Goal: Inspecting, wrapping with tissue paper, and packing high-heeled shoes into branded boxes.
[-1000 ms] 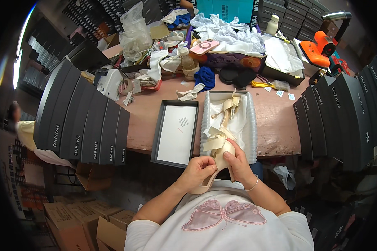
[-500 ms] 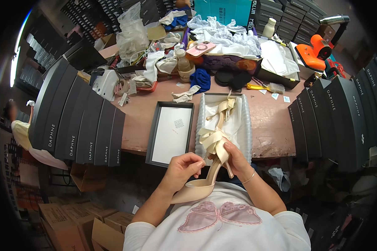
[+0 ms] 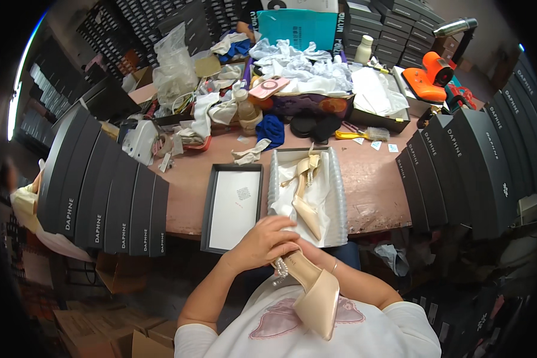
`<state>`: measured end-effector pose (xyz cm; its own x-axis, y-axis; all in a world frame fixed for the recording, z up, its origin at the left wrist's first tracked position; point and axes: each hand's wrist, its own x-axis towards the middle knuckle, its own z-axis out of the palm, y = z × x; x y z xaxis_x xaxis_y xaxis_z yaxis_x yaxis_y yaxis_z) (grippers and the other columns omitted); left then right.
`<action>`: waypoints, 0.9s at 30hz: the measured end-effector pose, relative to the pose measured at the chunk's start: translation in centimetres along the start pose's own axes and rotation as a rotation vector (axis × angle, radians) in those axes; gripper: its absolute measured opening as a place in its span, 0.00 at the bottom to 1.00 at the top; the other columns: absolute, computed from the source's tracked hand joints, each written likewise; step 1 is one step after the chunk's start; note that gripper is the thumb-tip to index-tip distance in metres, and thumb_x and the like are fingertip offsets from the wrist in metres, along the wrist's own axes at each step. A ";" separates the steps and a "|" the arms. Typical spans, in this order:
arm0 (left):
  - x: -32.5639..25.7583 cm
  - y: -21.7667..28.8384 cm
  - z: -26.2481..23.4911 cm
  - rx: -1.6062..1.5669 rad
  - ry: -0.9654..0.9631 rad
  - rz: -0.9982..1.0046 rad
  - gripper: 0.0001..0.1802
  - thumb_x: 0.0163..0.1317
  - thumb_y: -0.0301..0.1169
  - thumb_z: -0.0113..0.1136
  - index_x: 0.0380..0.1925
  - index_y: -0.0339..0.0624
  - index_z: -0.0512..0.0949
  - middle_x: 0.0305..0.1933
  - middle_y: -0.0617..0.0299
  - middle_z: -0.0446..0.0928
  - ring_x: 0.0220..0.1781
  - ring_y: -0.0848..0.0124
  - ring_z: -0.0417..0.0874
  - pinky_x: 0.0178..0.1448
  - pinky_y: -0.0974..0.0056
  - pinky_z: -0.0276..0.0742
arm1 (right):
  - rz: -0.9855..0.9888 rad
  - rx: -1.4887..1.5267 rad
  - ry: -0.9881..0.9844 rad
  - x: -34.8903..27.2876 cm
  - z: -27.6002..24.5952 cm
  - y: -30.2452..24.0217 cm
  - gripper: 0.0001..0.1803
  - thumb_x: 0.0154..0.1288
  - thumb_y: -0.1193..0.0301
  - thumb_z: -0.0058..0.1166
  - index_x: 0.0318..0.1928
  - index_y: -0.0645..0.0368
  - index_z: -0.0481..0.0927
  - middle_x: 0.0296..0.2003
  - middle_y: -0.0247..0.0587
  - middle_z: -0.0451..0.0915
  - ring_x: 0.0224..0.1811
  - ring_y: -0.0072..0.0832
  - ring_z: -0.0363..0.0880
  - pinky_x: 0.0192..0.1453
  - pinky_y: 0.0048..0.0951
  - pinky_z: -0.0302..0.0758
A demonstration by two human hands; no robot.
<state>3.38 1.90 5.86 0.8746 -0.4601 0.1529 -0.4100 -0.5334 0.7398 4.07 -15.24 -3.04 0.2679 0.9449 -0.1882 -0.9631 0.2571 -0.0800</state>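
Holding a cream pointed shoe [image 3: 313,292] close to the chest, the left hand [image 3: 262,244] has its grip wrapped around the shoe's back end. The right hand [image 3: 307,250] is mostly hidden under it, so I cannot tell its grip. Farther off, the other shoe [image 3: 304,197] lies in an open box [image 3: 339,203] on the tabletop [image 3: 376,185], beside a black lid [image 3: 232,206].

Both hands have drawn the beige shoe [image 3: 311,293] out of the box [image 3: 340,197] (toe now toward the chest).

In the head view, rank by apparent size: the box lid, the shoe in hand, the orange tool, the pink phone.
1. Box lid
2. Shoe in hand, though nearness enlarges it
3. Orange tool
4. Pink phone
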 end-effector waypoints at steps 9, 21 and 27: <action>-2.4 0.1 2.1 -0.153 -0.124 -0.145 0.13 0.61 0.30 0.61 0.43 0.36 0.81 0.48 0.50 0.80 0.50 0.57 0.81 0.55 0.61 0.76 | 0.052 -0.474 0.285 0.0 -2.9 1.6 0.18 0.74 0.60 0.41 0.51 0.61 0.75 0.42 0.41 0.80 0.38 0.21 0.81 0.38 0.21 0.80; -6.4 -1.0 9.9 -0.860 -0.112 -0.640 0.26 0.62 0.29 0.60 0.59 0.38 0.66 0.58 0.56 0.70 0.61 0.72 0.69 0.64 0.65 0.65 | 0.063 -1.757 0.027 -7.0 0.2 -8.4 0.15 0.64 0.67 0.54 0.48 0.62 0.79 0.39 0.50 0.83 0.39 0.36 0.82 0.47 0.32 0.76; -2.0 -0.5 7.1 -0.722 -0.211 -0.645 0.28 0.62 0.31 0.58 0.62 0.38 0.66 0.55 0.52 0.77 0.58 0.68 0.76 0.62 0.65 0.69 | -0.810 -2.054 1.148 -5.7 -6.1 -31.2 0.12 0.61 0.71 0.53 0.40 0.66 0.81 0.37 0.56 0.81 0.39 0.50 0.80 0.45 0.42 0.76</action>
<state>-0.05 -1.95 0.51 0.7820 -0.3883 -0.4875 0.4458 -0.1983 0.8729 32.79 -29.87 -5.45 0.9575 0.2192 0.1873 0.2883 -0.7207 -0.6304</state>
